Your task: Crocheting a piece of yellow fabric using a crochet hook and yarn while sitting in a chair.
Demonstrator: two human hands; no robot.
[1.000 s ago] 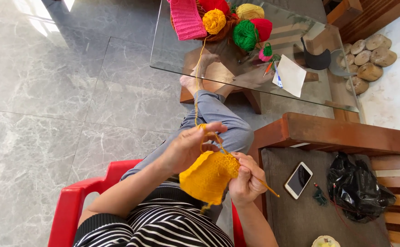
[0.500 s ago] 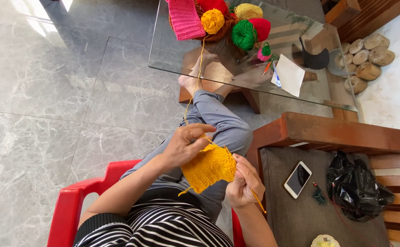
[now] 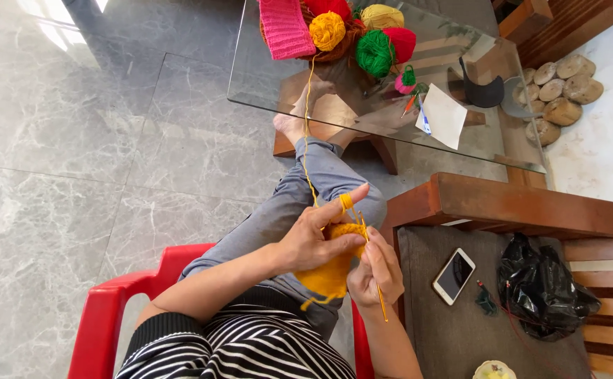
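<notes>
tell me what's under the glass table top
Through the glass table top a bare foot shows, resting on a wooden base. Yarn balls and a white paper cover what lies below them.

Bright daylight, sharp focus; window glare seemingly on floor (image 3: 54, 28)

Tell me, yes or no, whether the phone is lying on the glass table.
No: the phone lies on the grey seat cushion beside the black plastic bag, apart from the glass table.
</notes>
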